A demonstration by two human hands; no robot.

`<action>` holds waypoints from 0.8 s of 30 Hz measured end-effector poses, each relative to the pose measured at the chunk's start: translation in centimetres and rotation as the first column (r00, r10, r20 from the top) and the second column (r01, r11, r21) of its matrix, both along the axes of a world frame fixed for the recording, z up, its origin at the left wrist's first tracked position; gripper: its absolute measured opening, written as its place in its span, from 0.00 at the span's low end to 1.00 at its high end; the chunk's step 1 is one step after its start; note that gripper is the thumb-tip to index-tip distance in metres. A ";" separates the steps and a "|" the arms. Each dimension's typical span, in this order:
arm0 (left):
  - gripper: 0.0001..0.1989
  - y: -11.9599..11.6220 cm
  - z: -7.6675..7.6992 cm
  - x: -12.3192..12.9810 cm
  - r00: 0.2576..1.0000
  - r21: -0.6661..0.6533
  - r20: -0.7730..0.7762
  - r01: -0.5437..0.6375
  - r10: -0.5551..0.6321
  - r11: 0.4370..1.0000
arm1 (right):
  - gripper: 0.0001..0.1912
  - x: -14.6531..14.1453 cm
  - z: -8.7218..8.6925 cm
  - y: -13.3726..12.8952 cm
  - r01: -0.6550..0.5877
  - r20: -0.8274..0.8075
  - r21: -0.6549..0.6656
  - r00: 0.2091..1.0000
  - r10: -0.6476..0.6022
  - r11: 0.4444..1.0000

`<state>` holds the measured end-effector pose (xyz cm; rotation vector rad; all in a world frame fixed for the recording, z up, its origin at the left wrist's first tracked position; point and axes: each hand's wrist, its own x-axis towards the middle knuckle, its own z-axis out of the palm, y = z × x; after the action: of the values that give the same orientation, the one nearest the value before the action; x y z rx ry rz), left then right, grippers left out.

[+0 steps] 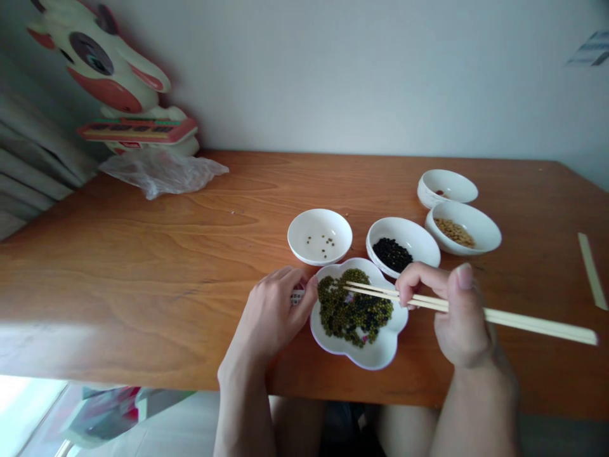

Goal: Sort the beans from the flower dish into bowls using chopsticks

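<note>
My right hand [457,311] is closed round a pair of pale wooden chopsticks [533,322]. Their tips reach into the green beans [337,317] on a white, flower-shaped dish [380,355]. Darker beans lie mixed among the green ones, and I cannot make out any bean between the tips. At the dish's left rim, my left hand [273,311] has its thumb and forefinger closed on the edge. A small printed label [297,295] shows partly behind that hand. Just beyond the dish, one white bowl [320,254] holds several green beans, and another bowl [423,244] holds black beans [391,254].
Farther right stand a bowl [480,222] of tan beans and a bowl [457,184] with a few reddish bits. A pale stick [592,273] lies at the table's right. A crumpled plastic bag [166,171] and a cow-shaped toy keyboard [137,130] occupy the back left.
</note>
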<state>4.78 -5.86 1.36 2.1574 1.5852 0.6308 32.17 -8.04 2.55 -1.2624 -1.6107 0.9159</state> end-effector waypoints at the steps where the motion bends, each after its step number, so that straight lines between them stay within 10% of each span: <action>1: 0.20 0.0 0.0 0.0 1.000 0.013 -0.003 0.004 -0.004 1.000 | 0.40 0.3 0.0 -0.1 0.014 0.004 0.008 1.000 -0.014 1.000; 10: 0.20 -0.1 -0.3 0.1 0.997 0.176 -0.073 -0.003 0.016 0.984 | 0.39 0.1 0.6 -0.2 0.010 0.039 0.019 0.999 -0.011 1.000; 24: 0.11 -1.5 -1.6 -1.2 0.994 0.114 0.079 -0.090 0.081 0.989 | 0.40 -0.1 -1.1 -1.2 0.033 -0.369 -0.037 0.928 -0.045 0.999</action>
<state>3.54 -7.34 -0.25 2.1306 1.6460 0.8419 32.04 -9.22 1.47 -1.0616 -1.2738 1.0842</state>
